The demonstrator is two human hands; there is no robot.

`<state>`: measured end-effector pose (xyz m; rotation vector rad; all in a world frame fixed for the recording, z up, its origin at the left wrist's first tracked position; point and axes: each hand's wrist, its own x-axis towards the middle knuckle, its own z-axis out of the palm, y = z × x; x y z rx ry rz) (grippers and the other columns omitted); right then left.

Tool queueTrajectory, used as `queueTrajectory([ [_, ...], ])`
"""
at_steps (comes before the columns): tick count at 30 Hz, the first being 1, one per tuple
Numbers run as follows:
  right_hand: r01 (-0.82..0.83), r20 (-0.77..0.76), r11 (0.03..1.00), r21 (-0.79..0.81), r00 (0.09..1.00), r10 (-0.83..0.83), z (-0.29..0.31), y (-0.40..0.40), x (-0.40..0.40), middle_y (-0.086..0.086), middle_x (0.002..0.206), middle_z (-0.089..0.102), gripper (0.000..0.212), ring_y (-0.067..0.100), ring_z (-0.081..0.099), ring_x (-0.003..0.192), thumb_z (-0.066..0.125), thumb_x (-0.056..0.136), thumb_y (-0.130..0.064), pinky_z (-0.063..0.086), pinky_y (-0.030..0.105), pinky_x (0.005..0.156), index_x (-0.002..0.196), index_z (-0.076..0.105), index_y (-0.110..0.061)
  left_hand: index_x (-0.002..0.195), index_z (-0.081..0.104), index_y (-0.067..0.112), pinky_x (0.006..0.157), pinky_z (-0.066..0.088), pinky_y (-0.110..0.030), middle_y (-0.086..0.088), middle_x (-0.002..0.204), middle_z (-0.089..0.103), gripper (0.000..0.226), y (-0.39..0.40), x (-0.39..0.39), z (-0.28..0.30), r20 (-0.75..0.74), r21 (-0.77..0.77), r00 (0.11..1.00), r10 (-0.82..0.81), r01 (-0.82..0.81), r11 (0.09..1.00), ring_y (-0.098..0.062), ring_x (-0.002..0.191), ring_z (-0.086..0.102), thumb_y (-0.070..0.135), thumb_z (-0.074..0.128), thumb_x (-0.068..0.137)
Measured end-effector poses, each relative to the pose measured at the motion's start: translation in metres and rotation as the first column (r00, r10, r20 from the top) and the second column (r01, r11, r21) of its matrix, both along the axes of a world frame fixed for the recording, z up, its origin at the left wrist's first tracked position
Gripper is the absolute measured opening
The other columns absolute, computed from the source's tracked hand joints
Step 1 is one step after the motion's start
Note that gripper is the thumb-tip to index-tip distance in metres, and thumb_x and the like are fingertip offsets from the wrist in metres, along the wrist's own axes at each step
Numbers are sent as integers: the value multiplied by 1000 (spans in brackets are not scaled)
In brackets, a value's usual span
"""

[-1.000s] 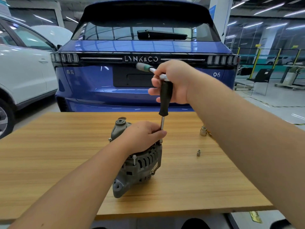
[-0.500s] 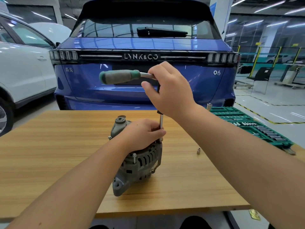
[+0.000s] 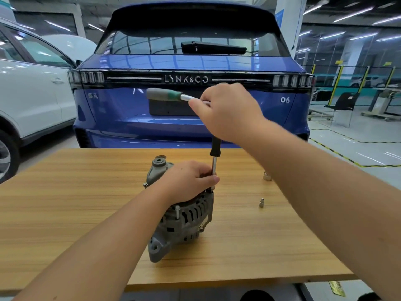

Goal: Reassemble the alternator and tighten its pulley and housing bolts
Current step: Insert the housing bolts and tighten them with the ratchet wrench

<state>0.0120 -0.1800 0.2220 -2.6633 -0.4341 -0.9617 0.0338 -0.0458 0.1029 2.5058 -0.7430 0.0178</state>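
The grey metal alternator (image 3: 182,216) stands in one piece at the middle of the frame on the light wooden surface (image 3: 65,213), so the putting together looks mostly done. The left hand (image 3: 188,181) presses on its top and pinches the tool's shaft. A bolt at the near side sticks up, so tightening seems unfinished. To the right lies a small silver socket (image 3: 261,202). Higher up, the right hand (image 3: 227,111) grips the green-handled ratchet wrench (image 3: 165,94).

alternator (image 3: 182,218): centre of frame, on table (image 3: 65,213)
small socket (image 3: 261,202): right of alternator
car (image 3: 191,83): behind table
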Motion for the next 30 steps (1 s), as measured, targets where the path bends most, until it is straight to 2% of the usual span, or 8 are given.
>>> queueTrajectory([
  [4, 77, -521, 716, 694, 740, 426, 28, 1, -6, 2, 69, 74, 19, 20, 74, 67, 55, 100, -26, 55, 36, 66, 95, 62, -8, 94, 69, 40, 69, 54, -25, 14, 86, 72, 23, 2, 2, -2, -15, -26, 1000, -9, 8, 1000, -4, 81, 67, 53, 52, 102],
  [7, 176, -374, 344, 923, 630, 681, 11, 1, -7, 3, 87, 79, 15, 20, 77, 82, 49, 100, -26, 48, 41, 78, 105, 56, -14, 92, 70, 41, 67, 51, -23, 20, 83, 72, 22, 2, 4, -3, -24, -54, 1000, 16, -17, 998, 1, 79, 67, 54, 55, 101],
  [12, 115, 118, -290, 950, 727, 676, -22, 0, 0, -1, 90, 76, 15, 17, 65, 90, 53, 102, -24, 50, 28, 77, 106, 62, -12, 98, 67, 44, 70, 52, -24, 20, 87, 70, 17, -1, 4, -3, -19, -40, 1000, 13, -14, 999, 0, 84, 65, 52, 52, 102],
  [14, -50, 144, -164, 985, 763, 630, -30, -1, 0, -5, 94, 73, 15, 11, 64, 89, 52, 103, -24, 51, 30, 77, 103, 66, -18, 101, 68, 41, 73, 54, -26, 17, 91, 71, 20, 0, 4, -2, -25, -24, 1000, 9, -10, 1000, -3, 86, 65, 52, 52, 102],
  [17, -408, 257, 580, 706, 909, 327, -41, -5, 0, -11, 103, 69, 20, 2, 63, 97, 52, 102, -18, 51, 23, 88, 109, 71, -22, 101, 70, 39, 78, 59, -34, 13, 93, 73, 24, 0, 4, 0, -32, -9, 999, 11, -12, 1000, -8, 87, 68, 53, 51, 103],
  [19, -355, 423, 875, 330, 884, 199, -46, -12, 7, 1, 109, 69, 25, 18, 61, 105, 52, 96, -5, 46, 28, 91, 109, 73, -8, 96, 70, 39, 79, 60, -38, 11, 91, 73, 26, 0, 4, 0, -6, 16, 1000, 2, -2, 1000, -11, 86, 68, 54, 50, 103],
  [23, -223, 326, 951, 215, 934, 146, -41, -19, 10, 2, 92, 61, 22, 19, 51, 82, 49, 97, -7, 40, 33, 67, 106, 69, -7, 94, 68, 41, 78, 59, -36, 14, 89, 71, 25, -1, 4, 0, 5, 20, 1000, 3, -3, 1000, -7, 84, 66, 54, 49, 103],
  [30, -350, 163, 924, 154, 931, 326, -40, -32, 2, -1, 114, 53, 55, 14, 49, 100, 28, 99, -46, 39, 31, 81, 131, 57, -11, 96, 68, 40, 74, 59, -34, 11, 88, 71, 25, -2, 5, 0, 3, 32, 1000, 18, -18, 999, -8, 82, 66, 55, 50, 103],
])
